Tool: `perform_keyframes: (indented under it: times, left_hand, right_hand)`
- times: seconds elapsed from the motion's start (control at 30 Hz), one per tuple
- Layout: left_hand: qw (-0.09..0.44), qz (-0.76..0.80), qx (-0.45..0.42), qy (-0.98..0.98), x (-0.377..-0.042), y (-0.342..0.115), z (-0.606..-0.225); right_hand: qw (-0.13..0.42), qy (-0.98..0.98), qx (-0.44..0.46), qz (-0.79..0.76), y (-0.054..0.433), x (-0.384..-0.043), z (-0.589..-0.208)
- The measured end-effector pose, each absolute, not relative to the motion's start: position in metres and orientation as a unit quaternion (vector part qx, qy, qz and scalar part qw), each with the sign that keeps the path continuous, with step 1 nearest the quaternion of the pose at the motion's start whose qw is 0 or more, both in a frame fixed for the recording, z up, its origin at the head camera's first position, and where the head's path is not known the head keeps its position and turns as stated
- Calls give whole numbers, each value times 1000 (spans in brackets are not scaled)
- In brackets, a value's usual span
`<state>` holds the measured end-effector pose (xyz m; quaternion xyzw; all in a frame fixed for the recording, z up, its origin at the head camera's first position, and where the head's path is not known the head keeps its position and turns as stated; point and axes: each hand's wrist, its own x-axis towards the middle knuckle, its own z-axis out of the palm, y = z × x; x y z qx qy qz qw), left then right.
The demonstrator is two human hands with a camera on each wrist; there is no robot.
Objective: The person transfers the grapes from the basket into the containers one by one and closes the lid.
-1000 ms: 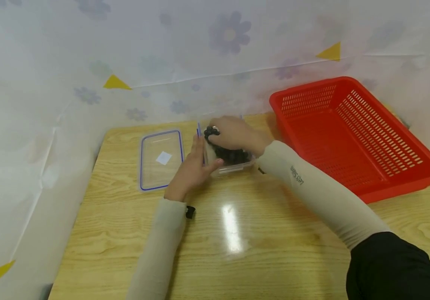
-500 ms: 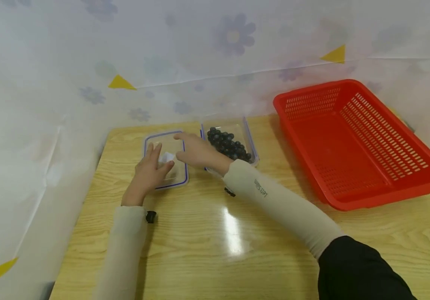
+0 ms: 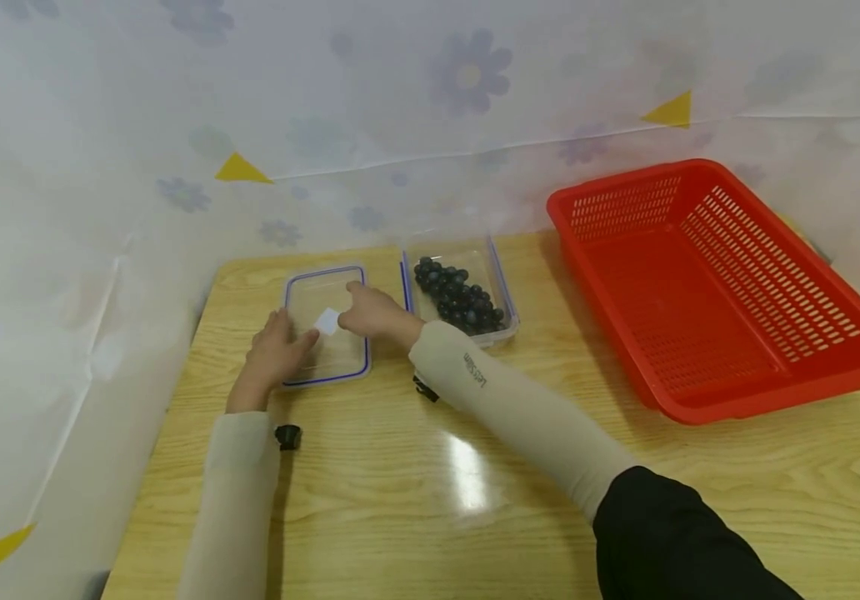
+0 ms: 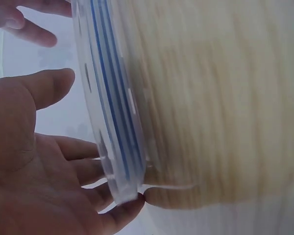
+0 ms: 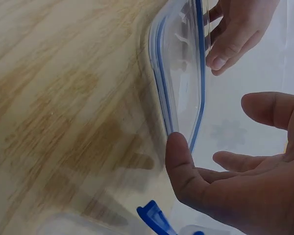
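Nearest to us, we are seeing a black upper sleeve point(image 3: 677, 533) and two cream sleeves point(image 3: 231, 500) reaching forward over the glossy, light wood-grain worktop point(image 3: 370, 500), with a small black device point(image 3: 289, 437) sitting at the left wrist. Farther in, we are watching the left hand point(image 3: 268, 362) resting its loosely extended fingers against the left edge of a clear, rectangular plastic lid with a blue seal line point(image 3: 321, 292); its thumb is standing apart from the lid, so we are counting this hand as relaxed, clasping nothing. At the opposite edge, the right hand point(image 3: 379, 317) is touching the lid near a corner with one fingertip while its thumb is staying clear, so this hand too is grasping nothing. The lid is lying on the worktop between the hands, a small white square point(image 3: 327, 322) showing on it. Just to its right, we are finding a clear plastic box with blue edges point(image 3: 503, 279) holding a bunch of dark, round grapes point(image 3: 460, 296). Well apart on the right, a large red slatted plastic basket point(image 3: 700, 292) is standing. Farthest away, we are facing a pale flower-printed sheet point(image 3: 400, 83) bearing yellow triangles point(image 3: 241, 168).
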<state>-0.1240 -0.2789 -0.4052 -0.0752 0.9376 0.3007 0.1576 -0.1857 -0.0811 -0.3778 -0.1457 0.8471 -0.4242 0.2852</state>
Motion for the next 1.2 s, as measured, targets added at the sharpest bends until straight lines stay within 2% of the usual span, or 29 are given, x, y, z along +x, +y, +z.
perform_keyframes:
  times: [0.4, 0.6, 0.77, 1.03, 1.2]
  left_hand:
    - [112, 379, -107, 912, -123, -277, -398]
    - [55, 398, -97, 910, -119, -274, -388]
    - [6, 416, -108, 903, -116, -270, -376]
    - [-33, 455, -121, 882, -111, -264, -361]
    - [-60, 496, -100, 860, -107, -260, -355]
  right_hand:
    - [208, 852, -91, -471, -80, -189, -383]
    - [177, 828, -62, -529, -80, -188, -377]
    - [175, 811, -36, -557, -81, -187, -369]
    - [150, 811, -59, -562, -76, -184, -353]
    - [126, 787, -83, -599, -69, -180, -342]
